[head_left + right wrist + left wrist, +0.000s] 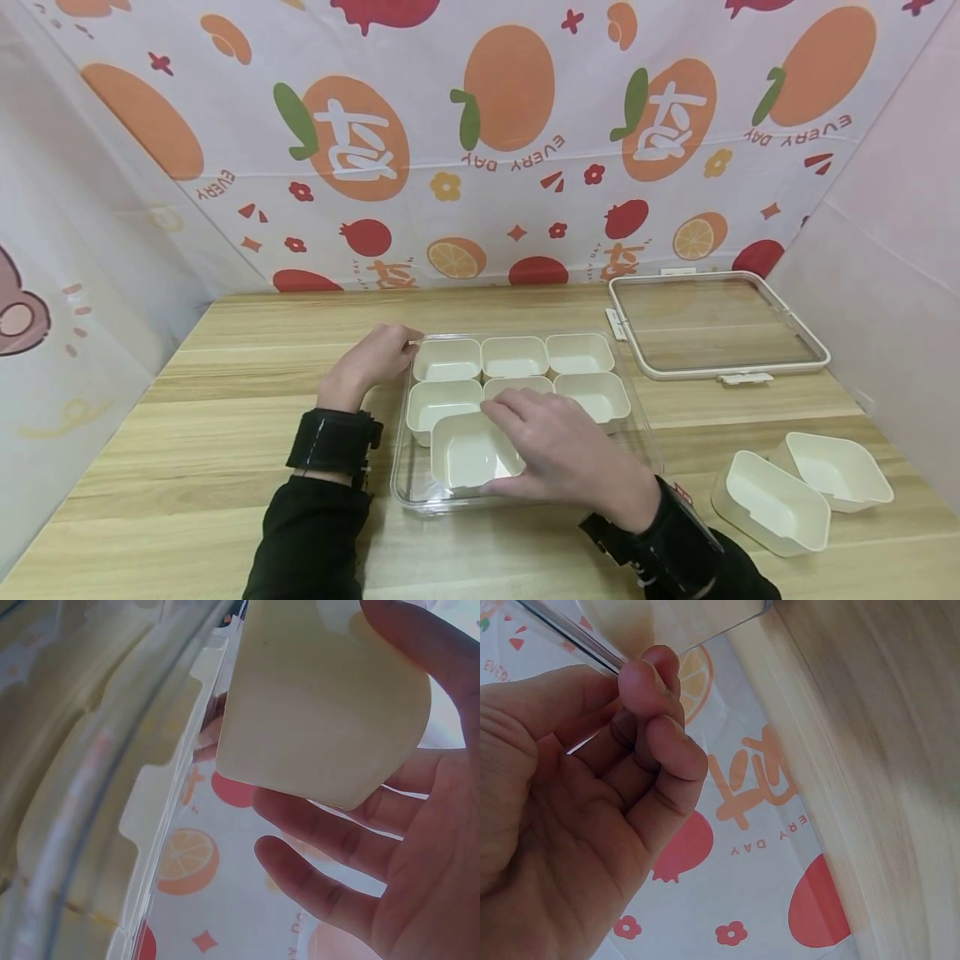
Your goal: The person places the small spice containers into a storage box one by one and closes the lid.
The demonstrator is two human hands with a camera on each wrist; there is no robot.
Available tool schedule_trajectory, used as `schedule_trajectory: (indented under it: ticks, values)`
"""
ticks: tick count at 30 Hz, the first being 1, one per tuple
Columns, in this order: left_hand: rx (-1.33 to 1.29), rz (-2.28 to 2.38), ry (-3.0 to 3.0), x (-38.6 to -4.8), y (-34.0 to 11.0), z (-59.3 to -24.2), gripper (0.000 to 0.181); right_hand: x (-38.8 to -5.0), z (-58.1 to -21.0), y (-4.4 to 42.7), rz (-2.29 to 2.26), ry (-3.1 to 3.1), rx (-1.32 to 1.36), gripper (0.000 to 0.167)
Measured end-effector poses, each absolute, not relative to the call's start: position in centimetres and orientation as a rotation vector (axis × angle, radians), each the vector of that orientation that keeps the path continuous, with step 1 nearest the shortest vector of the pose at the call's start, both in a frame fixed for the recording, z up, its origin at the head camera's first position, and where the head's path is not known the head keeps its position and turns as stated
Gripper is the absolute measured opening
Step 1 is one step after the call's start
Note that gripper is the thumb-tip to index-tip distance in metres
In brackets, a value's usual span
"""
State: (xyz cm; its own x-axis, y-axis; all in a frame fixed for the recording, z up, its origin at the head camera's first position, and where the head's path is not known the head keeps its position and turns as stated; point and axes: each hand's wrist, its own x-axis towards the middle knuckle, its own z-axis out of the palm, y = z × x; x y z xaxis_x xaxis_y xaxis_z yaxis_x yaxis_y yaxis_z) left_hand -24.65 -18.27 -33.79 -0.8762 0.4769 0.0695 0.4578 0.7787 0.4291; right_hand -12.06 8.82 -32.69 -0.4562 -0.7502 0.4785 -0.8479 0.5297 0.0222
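Head: high, forward-down; wrists: close; cloth shared.

Light wood tabletop, fruit-print cloth backdrop; pale right-hand wall

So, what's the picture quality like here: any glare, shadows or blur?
Head view: fairly even light, small glints inside the held cream bin, a faint shadow on the wooden table beside the left sleeve; left wrist view: the left hand's fingers fairly clear, wood grain soft; right wrist view: hazy, the clear box edge smeared, washed-out white at upper right.
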Motion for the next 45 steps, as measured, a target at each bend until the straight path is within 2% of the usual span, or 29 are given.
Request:
schedule_trajectory:
  ticks: [12,21,36,45]
  values:
    - [0.765,0.681,2.909,-24.9,-18.3,-33.8,0.02,-11.9,-33.0,8.2,0.242,-2.382,1.275,0.079]
    - [0.764,0.679,2.91,-24.8,-18.3,-33.8,0.027,-11.5,-33.6,7.5,0.153,-2.471,1.235,0.076]
    - [0.777,0.674,2.919,-24.9,-18.2,-33.8,0.025,-11.2,-34.7,6.7,0.167,-2.514,1.324,0.072]
    - [0.787,0.685,2.93,-24.9,-18.3,-34.0,0.025,-11.1,-35.2,6.3,0.187,-2.582,1.343,0.076]
